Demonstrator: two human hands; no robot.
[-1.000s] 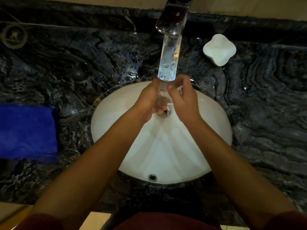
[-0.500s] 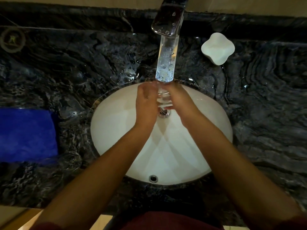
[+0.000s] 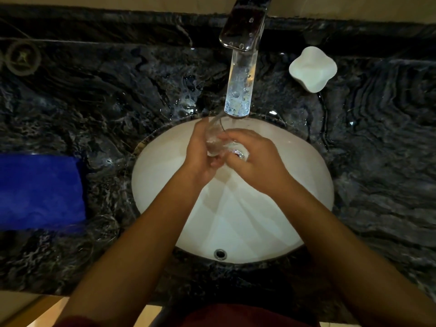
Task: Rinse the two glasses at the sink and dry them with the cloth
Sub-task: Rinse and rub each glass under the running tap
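A clear glass (image 3: 214,135) is held over the white sink basin (image 3: 236,220), just below the tap (image 3: 244,27) and its column of water (image 3: 240,90). The glass leans, with its rim up near the stream. My left hand (image 3: 200,156) wraps it from the left. My right hand (image 3: 259,161) covers its lower part from the right, fingers against the glass. A blue cloth (image 3: 40,192) lies flat on the counter at the left. A faint clear round outline (image 3: 103,226) beside the cloth may be the second glass; I cannot tell for sure.
The counter is dark veined marble (image 3: 377,161), wet around the tap. A white lobed dish (image 3: 313,68) stands right of the tap. A ring-shaped object (image 3: 22,59) lies at the far left back. The drain (image 3: 238,153) and the overflow hole (image 3: 220,254) show in the basin.
My hands have turned the glass under the stream. It now leans up to the left with its rim showing, and my right hand has slid over its lower part.
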